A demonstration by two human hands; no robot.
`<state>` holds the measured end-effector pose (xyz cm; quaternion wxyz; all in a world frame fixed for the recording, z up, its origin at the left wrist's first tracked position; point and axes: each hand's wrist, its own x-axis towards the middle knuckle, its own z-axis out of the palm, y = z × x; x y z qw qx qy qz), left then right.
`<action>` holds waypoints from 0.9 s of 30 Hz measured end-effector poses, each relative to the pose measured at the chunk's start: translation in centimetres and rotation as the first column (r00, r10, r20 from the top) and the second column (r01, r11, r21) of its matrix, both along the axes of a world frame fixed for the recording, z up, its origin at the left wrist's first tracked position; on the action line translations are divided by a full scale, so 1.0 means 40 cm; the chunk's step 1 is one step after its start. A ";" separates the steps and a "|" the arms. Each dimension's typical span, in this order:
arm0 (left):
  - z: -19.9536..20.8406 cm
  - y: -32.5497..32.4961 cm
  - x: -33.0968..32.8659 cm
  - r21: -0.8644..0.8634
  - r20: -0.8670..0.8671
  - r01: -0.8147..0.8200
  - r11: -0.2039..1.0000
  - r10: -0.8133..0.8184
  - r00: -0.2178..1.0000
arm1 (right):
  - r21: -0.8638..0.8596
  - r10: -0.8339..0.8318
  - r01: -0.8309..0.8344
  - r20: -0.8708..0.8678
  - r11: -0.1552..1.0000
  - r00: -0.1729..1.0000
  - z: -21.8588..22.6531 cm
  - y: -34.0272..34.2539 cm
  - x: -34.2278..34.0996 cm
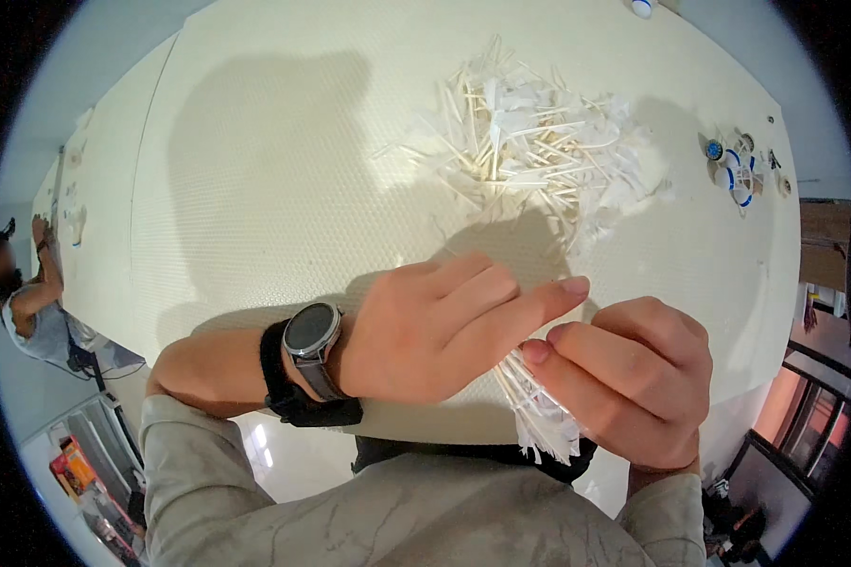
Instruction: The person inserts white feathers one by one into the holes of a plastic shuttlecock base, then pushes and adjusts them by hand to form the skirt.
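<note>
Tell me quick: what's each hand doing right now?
Left hand: fingers extended, resting on the bundle of white sticks.
Right hand: closed around that bundle.

Your counter is cream, dotted all over with a fine dimpled pattern. The far pile of sticks is pale wood mixed with white wrappers, and the bundle between your hands is the same white and pale tan. Your wristwatch has a dark face, a grey metal rim and a black strap. Your sleeves are light beige. At far right, the small caps are white and blue.
</note>
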<state>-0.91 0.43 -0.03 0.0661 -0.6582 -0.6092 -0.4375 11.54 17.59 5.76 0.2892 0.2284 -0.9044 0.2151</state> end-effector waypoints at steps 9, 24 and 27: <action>0.011 -0.015 -0.009 -0.051 -0.043 0.011 0.999 -0.013 0.999 | 0.047 -0.035 0.036 -0.015 0.998 0.999 0.001 -0.007 0.007; 0.005 0.001 -0.003 -0.042 -0.013 -0.032 0.999 0.032 0.999 | -0.042 -0.035 0.041 0.123 0.998 0.992 0.003 -0.001 0.007; 0.006 0.007 -0.010 -0.136 0.008 -0.014 0.991 0.015 1.000 | -0.058 -0.067 0.073 0.102 0.996 0.993 -0.023 0.008 -0.004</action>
